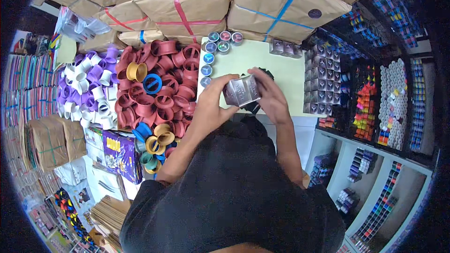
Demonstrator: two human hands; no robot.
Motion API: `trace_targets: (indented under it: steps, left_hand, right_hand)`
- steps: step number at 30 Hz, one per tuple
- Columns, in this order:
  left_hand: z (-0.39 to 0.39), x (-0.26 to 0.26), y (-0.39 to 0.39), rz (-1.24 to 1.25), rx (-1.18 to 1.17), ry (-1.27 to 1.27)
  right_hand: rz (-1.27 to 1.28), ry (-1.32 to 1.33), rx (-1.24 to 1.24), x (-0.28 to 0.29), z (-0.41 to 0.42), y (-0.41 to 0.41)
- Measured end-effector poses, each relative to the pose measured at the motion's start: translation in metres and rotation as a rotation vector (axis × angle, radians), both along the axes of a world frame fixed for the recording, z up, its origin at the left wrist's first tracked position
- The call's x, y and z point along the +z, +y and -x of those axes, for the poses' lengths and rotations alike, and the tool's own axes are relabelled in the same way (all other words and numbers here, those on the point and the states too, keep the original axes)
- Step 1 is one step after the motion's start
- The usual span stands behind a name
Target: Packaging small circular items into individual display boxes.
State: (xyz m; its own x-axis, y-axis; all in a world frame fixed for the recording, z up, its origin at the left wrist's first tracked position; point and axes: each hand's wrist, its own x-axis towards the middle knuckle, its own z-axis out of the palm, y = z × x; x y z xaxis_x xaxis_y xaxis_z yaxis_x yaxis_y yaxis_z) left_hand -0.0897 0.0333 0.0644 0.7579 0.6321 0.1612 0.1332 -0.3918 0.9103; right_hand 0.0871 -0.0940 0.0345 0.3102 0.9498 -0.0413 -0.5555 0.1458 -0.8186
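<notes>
A small dark-grey and silver cardboard box [242, 90] bearing writing is held over the pale tabletop [246, 56]. My left hand [218, 96] grips its left side, with the thumb along the lower edge. On the other side, my right hand [273, 96] curves around the box, fingers at its upper right corner; this hand is slightly blurred. Black items [266, 73] lie on the table beneath, partly hidden by the box and my right hand. Round containers with coloured tops [209, 58] line the table's left edge. Similar boxes [319, 80] are stacked at the right edge.
Red plastic spools [165, 102] are heaped left of the table, beside white and purple ones [88, 80]. Paper-wrapped parcels [197, 14] form a wall behind. A row of boxes [285, 47] stands at the table's back. Shelves of thread spools [392, 102] rise at right.
</notes>
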Motion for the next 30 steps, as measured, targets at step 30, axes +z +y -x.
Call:
trace_targets:
  steps: [30]
  left_hand:
    - [-0.021, -0.002, -0.001, 0.047, -0.162, -0.12]
  right_hand:
    - [-0.024, 0.421, 0.079, -0.015, 0.007, -0.002]
